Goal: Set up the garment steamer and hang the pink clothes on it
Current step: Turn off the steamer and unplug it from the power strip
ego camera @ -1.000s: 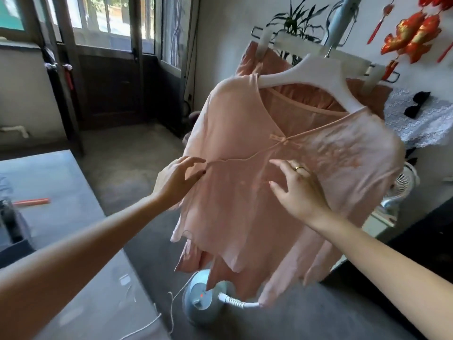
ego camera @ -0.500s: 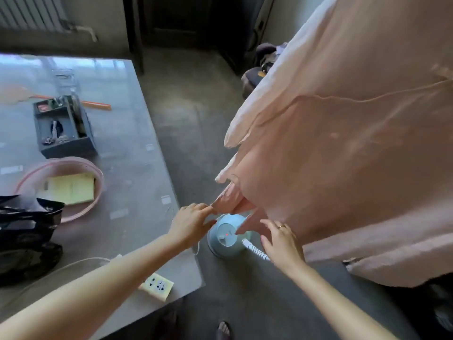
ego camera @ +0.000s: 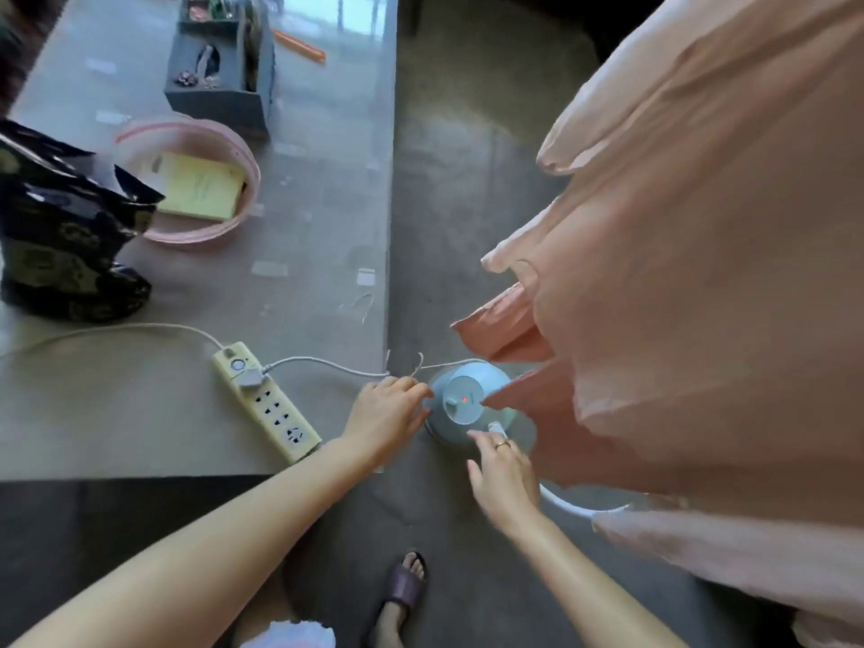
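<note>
Pink clothes: soft pink fabric garments (ego camera: pixel 692 273) hang from above at 2 o'clock, their hems draping over the steamer base's far side, so the hanging step looks done.
Steamer base: the round pale-blue plastic steamer base (ego camera: pixel 467 404) sits on the grey floor at the counter's corner, a red light glowing on its top dial; probably parked there so its cord reaches the strip.
Left hand: the left hand (ego camera: pixel 385 416) rests at the base's 9 o'clock edge, fingers loosely bent and touching it, gripping nothing that I can see; likely steadying it.
Right hand: the right hand (ego camera: pixel 502 474) reaches in from 6 o'clock, fingers extended and released, fingertips at the white ribbed hose (ego camera: pixel 575 505) where it joins the base.
Power: the cream power strip (ego camera: pixel 266 402) lies on the grey counter (ego camera: pixel 187 413), the steamer's white cord (ego camera: pixel 327 364) plugged in and crossing the counter edge.
Room: floor at 12 o'clock is open; the counter edge blocks 9 o'clock, hems crowd 3 o'clock.
</note>
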